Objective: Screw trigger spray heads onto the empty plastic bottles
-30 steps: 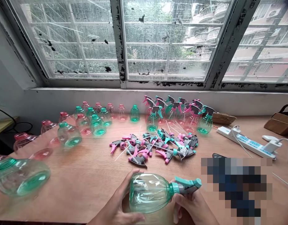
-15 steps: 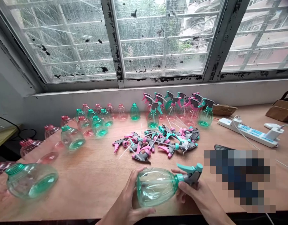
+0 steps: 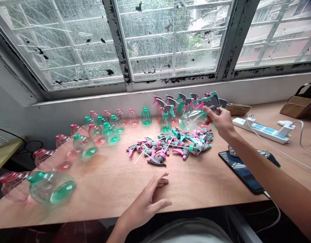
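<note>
Clasping a green spray bottle near its trigger head, the right hand has carried it toward the assembled sprayers. The left hand, now free, is loosely spread.

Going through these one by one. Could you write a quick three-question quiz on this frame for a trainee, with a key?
1. Which of the person's hands holds a spray bottle?
2. True or false: the spray bottle in that hand is held upright.
3. Fill the gap: the loose spray heads heaped on the table are gray with pink or ____ parts.

Key:
1. The right hand.
2. False; it is tipped over, its base toward the left of the picture.
3. Teal.
</note>
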`<state>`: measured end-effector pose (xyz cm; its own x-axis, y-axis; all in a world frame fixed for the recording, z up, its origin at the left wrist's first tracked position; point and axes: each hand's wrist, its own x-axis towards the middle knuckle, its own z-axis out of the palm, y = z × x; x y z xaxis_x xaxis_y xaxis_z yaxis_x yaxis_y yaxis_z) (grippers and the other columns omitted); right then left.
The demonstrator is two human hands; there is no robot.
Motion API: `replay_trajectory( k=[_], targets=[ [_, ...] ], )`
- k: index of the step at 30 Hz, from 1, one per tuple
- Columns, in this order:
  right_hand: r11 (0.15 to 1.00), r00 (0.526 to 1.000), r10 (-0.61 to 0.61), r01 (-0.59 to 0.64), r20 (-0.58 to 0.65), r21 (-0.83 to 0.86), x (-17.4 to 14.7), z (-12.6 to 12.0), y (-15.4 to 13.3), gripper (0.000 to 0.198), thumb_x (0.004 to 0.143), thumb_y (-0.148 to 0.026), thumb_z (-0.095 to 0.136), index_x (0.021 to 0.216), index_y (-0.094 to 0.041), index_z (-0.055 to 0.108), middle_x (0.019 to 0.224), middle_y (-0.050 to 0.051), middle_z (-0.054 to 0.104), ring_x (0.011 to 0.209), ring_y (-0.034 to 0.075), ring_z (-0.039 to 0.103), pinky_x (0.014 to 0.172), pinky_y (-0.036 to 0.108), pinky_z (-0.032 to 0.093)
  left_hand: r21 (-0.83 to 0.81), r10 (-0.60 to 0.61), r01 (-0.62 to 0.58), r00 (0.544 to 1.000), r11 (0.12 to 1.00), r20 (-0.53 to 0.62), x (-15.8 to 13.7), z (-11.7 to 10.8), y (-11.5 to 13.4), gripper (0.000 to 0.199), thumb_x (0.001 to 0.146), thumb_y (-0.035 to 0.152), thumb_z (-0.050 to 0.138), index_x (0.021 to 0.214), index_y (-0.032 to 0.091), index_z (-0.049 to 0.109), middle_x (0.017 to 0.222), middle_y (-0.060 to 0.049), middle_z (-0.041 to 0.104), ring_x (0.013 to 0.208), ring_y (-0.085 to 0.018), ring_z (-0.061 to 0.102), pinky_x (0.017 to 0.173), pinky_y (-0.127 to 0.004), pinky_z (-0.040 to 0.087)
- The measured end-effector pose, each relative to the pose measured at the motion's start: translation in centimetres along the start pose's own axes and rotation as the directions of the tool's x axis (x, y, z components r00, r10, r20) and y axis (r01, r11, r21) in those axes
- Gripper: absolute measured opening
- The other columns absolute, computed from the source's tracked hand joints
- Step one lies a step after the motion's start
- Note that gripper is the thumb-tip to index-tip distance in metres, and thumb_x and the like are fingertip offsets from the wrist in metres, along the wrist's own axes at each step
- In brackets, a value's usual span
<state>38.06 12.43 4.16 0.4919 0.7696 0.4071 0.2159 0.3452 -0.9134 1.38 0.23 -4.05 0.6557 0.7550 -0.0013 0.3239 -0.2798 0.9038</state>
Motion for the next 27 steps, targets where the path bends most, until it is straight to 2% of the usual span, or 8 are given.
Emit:
replay_trajectory(
  k=[3, 5, 10, 13, 15, 18, 22, 27],
  targets=[
    [0.998, 0.999, 0.052, -0.051, 0.01, -0.031, 3.1, 1.7, 1.9, 0.028, 0.086, -0.047, 0.076, 0.077, -0.023, 0.062, 0.059, -0.003, 0.061, 0.048, 0.018, 0.06, 0.049, 0.033, 0.055, 0.25, 0.128, -0.122, 0.992, 0.961, -0.009, 0.3, 0.3, 0.9, 0.058, 0.099, 0.028, 0.06, 0.151, 0.034, 0.035, 0.15, -0.006, 0.052, 0.135, -0.02, 0.055, 0.115, -0.035, 0.047],
    [0.993, 0.993, 0.108, -0.105, 0.05, -0.061, 4.1, 2.8, 3.1, 0.023, 0.095, -0.041, 0.067, 0.091, -0.018, 0.066, 0.072, -0.001, 0.068, 0.055, 0.016, 0.064, 0.055, 0.031, 0.057, 0.476, 0.245, -0.235, 0.969, 0.847, 0.041, 1.3, 0.6, 1.9, 0.053, 0.1, 0.027, 0.058, 0.15, 0.028, 0.037, 0.151, -0.009, 0.051, 0.137, -0.022, 0.053, 0.114, -0.036, 0.048],
    [0.969, 0.96, 0.225, -0.204, 0.164, -0.139, 5.1, 5.1, 4.9, 0.028, 0.099, -0.034, 0.063, 0.122, -0.018, 0.063, 0.118, 0.008, 0.069, 0.093, 0.022, 0.07, 0.077, 0.04, 0.062, 0.635, 0.38, -0.366, 0.917, 0.68, 0.122, 9.0, 1.4, 4.7, 0.042, 0.098, 0.035, 0.061, 0.137, 0.022, 0.054, 0.152, -0.009, 0.053, 0.144, -0.023, 0.044, 0.124, -0.038, 0.033],
    [0.957, 0.945, 0.255, -0.217, 0.205, -0.194, 5.5, 6.1, 5.5, 0.029, 0.099, -0.032, 0.064, 0.124, -0.017, 0.062, 0.123, 0.009, 0.067, 0.098, 0.024, 0.07, 0.082, 0.043, 0.061, 0.717, 0.383, -0.308, 0.922, 0.626, 0.062, 15.9, 1.5, 5.4, 0.043, 0.097, 0.04, 0.063, 0.132, 0.017, 0.058, 0.15, -0.013, 0.052, 0.143, -0.029, 0.044, 0.12, -0.047, 0.037],
    [0.947, 0.936, 0.268, -0.213, 0.227, -0.239, 5.8, 6.5, 5.8, 0.03, 0.099, -0.032, 0.064, 0.125, -0.017, 0.062, 0.124, 0.01, 0.067, 0.1, 0.024, 0.069, 0.083, 0.044, 0.061, 0.767, 0.35, -0.212, 0.937, 0.605, -0.017, 20.0, 1.5, 5.1, 0.038, 0.098, 0.035, 0.062, 0.131, 0.017, 0.059, 0.144, -0.013, 0.056, 0.13, -0.031, 0.056, 0.108, -0.056, 0.046],
    [0.929, 0.925, 0.275, -0.186, 0.261, -0.32, 6.5, 6.8, 6.0, 0.03, 0.099, -0.032, 0.064, 0.125, -0.018, 0.062, 0.125, 0.009, 0.066, 0.101, 0.025, 0.069, 0.084, 0.044, 0.06, 0.815, 0.28, -0.08, 0.954, 0.574, -0.104, 24.4, 1.3, 4.0, 0.035, 0.097, 0.032, 0.063, 0.128, 0.017, 0.06, 0.133, -0.011, 0.062, 0.116, -0.028, 0.064, 0.098, -0.052, 0.054],
    [0.892, 0.916, 0.254, -0.098, 0.31, -0.441, 8.0, 6.8, 5.8, 0.029, 0.099, -0.032, 0.064, 0.124, -0.018, 0.063, 0.125, 0.009, 0.067, 0.101, 0.025, 0.069, 0.085, 0.044, 0.06, 0.842, 0.208, 0.033, 0.963, 0.539, -0.171, 26.6, 1.1, 2.3, 0.034, 0.097, 0.032, 0.063, 0.127, 0.016, 0.06, 0.131, -0.011, 0.063, 0.112, -0.027, 0.066, 0.094, -0.049, 0.056],
    [0.822, 0.899, 0.229, 0.027, 0.374, -0.569, 9.4, 7.4, 5.4, 0.029, 0.098, -0.032, 0.065, 0.123, -0.017, 0.064, 0.124, 0.009, 0.067, 0.102, 0.026, 0.069, 0.086, 0.045, 0.059, 0.866, 0.208, 0.042, 0.964, 0.499, -0.166, 26.1, 1.3, 1.3, 0.034, 0.097, 0.032, 0.063, 0.127, 0.016, 0.06, 0.131, -0.011, 0.064, 0.112, -0.027, 0.066, 0.094, -0.049, 0.056]
  ],
)
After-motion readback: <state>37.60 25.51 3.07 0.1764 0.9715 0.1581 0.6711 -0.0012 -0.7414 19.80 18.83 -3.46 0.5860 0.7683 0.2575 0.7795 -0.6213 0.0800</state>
